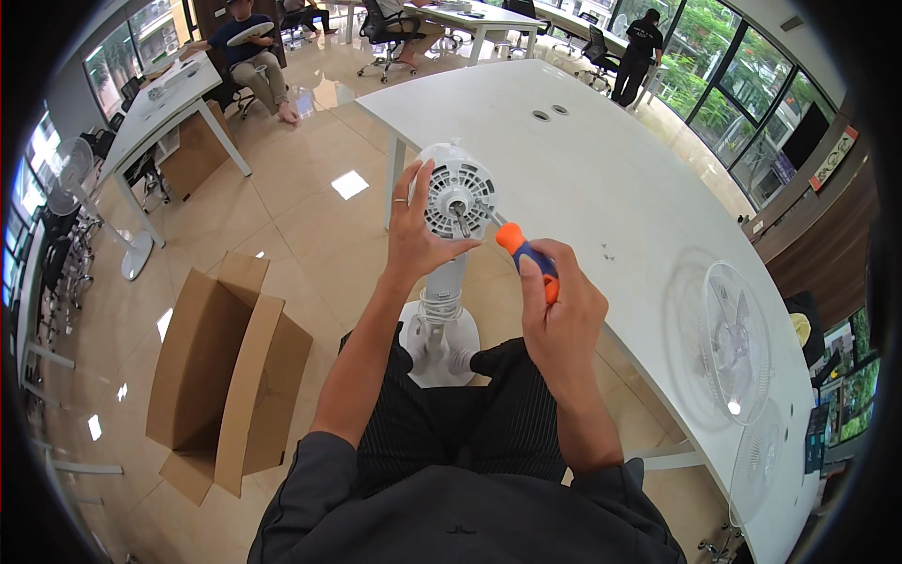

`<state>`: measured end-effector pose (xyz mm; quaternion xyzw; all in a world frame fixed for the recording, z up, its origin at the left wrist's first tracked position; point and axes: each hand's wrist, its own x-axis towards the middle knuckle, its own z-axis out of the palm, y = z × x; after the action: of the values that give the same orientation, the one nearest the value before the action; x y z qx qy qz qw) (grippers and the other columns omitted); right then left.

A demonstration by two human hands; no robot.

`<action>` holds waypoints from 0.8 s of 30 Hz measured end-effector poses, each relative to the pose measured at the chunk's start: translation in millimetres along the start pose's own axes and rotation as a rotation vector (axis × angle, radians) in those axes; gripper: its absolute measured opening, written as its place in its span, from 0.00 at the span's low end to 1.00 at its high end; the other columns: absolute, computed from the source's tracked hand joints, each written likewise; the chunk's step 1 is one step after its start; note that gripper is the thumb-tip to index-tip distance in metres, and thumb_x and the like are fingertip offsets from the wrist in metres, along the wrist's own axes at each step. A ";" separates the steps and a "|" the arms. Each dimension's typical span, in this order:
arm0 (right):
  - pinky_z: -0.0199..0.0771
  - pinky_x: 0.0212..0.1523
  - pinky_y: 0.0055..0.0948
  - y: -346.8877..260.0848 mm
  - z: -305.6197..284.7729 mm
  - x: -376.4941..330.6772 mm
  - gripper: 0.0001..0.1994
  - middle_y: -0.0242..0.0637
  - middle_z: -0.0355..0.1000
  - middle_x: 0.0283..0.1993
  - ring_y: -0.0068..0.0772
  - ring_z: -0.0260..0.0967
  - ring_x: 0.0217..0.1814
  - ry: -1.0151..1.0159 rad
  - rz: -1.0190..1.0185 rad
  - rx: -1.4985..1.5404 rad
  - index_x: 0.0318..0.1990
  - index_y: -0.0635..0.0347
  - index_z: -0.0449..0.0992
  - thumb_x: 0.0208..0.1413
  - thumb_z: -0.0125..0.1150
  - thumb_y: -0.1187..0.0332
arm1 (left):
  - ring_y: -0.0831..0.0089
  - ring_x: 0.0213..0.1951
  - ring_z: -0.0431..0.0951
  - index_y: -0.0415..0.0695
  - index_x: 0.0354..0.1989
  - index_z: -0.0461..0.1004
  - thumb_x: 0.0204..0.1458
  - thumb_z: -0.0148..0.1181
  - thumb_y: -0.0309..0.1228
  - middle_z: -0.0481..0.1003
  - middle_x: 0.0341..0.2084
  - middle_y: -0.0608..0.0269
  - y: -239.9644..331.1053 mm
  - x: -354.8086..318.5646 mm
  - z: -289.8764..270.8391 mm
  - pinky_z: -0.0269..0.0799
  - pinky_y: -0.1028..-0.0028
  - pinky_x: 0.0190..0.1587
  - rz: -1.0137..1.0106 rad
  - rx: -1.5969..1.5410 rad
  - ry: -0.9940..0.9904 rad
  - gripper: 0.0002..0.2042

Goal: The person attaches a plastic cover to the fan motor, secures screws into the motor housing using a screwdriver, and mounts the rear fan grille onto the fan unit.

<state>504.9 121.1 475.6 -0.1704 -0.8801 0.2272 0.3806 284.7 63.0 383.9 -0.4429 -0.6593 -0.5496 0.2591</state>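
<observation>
A white fan motor housing (458,188) faces me on top of a standing fan's pole, its round slotted front showing a metal shaft at the centre. My left hand (416,226) grips the housing's left side, thumb across its lower edge. In my right hand (567,305) is a screwdriver (528,258) with an orange and blue handle. Its thin shank reaches the right rim of the housing; the very tip is too small to make out. Below, a cord (440,305) is coiled round the pole above the white base (446,368), between my feet.
A white table (583,160) stands to my right, with several small screws (608,252), a fan grille with blades (736,343) and another grille (759,461) on it. An open cardboard box (225,376) is on the floor at left. Another standing fan (80,179) and people are farther off.
</observation>
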 end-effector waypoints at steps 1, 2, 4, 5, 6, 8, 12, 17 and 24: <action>0.70 0.27 0.37 -1.5 -1.6 0.6 0.16 0.45 0.70 0.40 0.43 0.71 0.30 0.000 -0.003 0.001 0.49 0.61 0.70 0.55 0.63 0.67 | 0.49 0.63 0.63 0.44 0.67 0.57 0.16 0.84 0.39 0.60 0.62 0.49 -0.3 -0.5 0.2 0.68 0.57 0.60 -0.001 -0.008 0.005 0.60; 0.70 0.26 0.37 -4.4 -4.1 1.6 0.15 0.44 0.70 0.39 0.42 0.71 0.29 -0.003 0.003 -0.024 0.48 0.61 0.71 0.55 0.64 0.66 | 0.49 0.63 0.63 0.44 0.67 0.57 0.16 0.84 0.39 0.60 0.62 0.49 -1.4 -1.2 0.3 0.68 0.57 0.60 0.000 -0.005 0.007 0.60; 0.69 0.26 0.36 -7.9 -4.4 2.4 0.15 0.44 0.71 0.38 0.42 0.71 0.28 -0.001 0.007 -0.053 0.47 0.61 0.71 0.55 0.64 0.66 | 0.49 0.62 0.63 0.44 0.67 0.57 0.16 0.84 0.39 0.60 0.62 0.49 -2.5 -0.9 1.0 0.68 0.57 0.60 0.008 -0.002 0.013 0.60; 0.69 0.25 0.35 -10.0 -1.5 2.2 0.14 0.42 0.72 0.37 0.41 0.71 0.27 0.044 -0.017 -0.008 0.44 0.61 0.72 0.55 0.65 0.65 | 0.49 0.62 0.63 0.44 0.67 0.57 0.16 0.84 0.39 0.60 0.62 0.49 -1.5 -0.3 1.5 0.68 0.57 0.60 0.011 -0.006 0.014 0.60; 0.69 0.24 0.34 -10.5 0.3 1.9 0.13 0.40 0.73 0.35 0.40 0.71 0.25 0.088 -0.041 0.038 0.42 0.61 0.73 0.55 0.66 0.64 | 0.49 0.62 0.63 0.44 0.67 0.57 0.16 0.84 0.39 0.60 0.62 0.49 -0.2 -0.3 1.8 0.68 0.57 0.60 0.011 -0.007 0.010 0.59; 0.69 0.24 0.32 -5.6 4.0 -1.9 0.13 0.40 0.72 0.37 0.38 0.71 0.25 0.147 -0.061 0.018 0.42 0.61 0.73 0.54 0.67 0.65 | 0.49 0.62 0.63 0.43 0.67 0.57 0.17 0.84 0.39 0.60 0.62 0.49 -0.3 -1.0 1.0 0.68 0.57 0.60 0.010 -0.001 0.009 0.59; 0.70 0.25 0.29 4.1 8.4 2.4 0.14 0.39 0.71 0.40 0.34 0.71 0.27 0.298 -0.150 -0.015 0.42 0.62 0.73 0.51 0.69 0.68 | 0.49 0.62 0.63 0.43 0.67 0.58 0.16 0.84 0.39 0.60 0.62 0.49 2.3 -0.3 0.9 0.68 0.57 0.60 0.022 0.007 0.013 0.60; 0.70 0.24 0.30 -3.8 5.3 -0.2 0.15 0.41 0.71 0.43 0.34 0.71 0.26 0.191 -0.125 -0.029 0.44 0.63 0.72 0.51 0.69 0.69 | 0.49 0.62 0.63 0.44 0.67 0.58 0.16 0.84 0.40 0.60 0.62 0.49 -1.8 -2.0 0.5 0.68 0.57 0.59 0.004 0.012 0.016 0.60; 0.71 0.25 0.35 -12.9 -7.3 0.2 0.17 0.48 0.72 0.36 0.45 0.72 0.23 0.049 0.045 -0.095 0.48 0.65 0.66 0.56 0.63 0.67 | 0.49 0.62 0.63 0.43 0.67 0.58 0.15 0.84 0.40 0.59 0.62 0.49 -0.4 -0.4 4.7 0.68 0.56 0.59 0.020 0.011 0.015 0.60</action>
<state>508.6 112.4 487.1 -0.2134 -0.8763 0.1893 0.3882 285.2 67.4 382.1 -0.4439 -0.6558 -0.5468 0.2718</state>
